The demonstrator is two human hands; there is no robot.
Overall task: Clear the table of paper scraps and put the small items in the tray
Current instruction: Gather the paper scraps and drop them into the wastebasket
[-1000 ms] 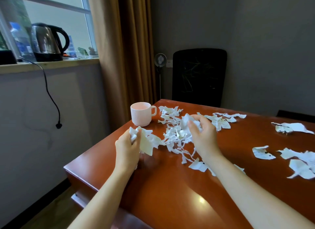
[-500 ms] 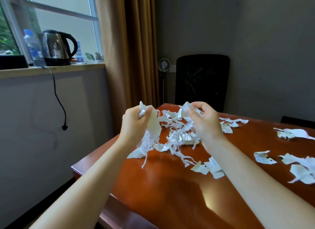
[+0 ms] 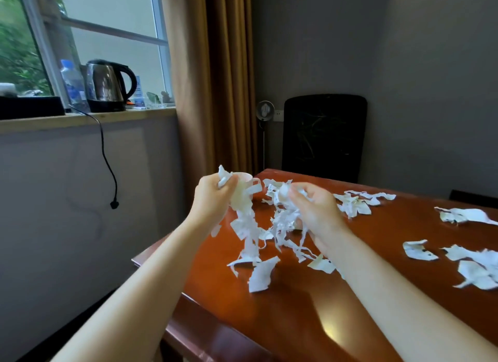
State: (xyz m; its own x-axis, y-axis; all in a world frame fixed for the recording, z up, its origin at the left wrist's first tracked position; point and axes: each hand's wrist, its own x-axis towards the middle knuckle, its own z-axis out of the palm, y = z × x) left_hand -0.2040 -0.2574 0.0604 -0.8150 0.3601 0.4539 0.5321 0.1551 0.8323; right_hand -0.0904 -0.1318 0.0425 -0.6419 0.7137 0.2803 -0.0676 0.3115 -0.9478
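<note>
Paper scraps (image 3: 244, 224) dangle in stringy bunches above the worktop (image 3: 296, 313). Your left hand (image 3: 213, 197) and right hand (image 3: 315, 208) are each clenched round a wad, with loose scraps (image 3: 420, 249) lying to your right.

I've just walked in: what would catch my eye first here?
The left hand and right hand, held above the table, each grip a bunch of torn white paper scraps that dangle toward it. Loose scraps lie scattered to the right, and a steel kettle stands on the windowsill at upper left.
</note>
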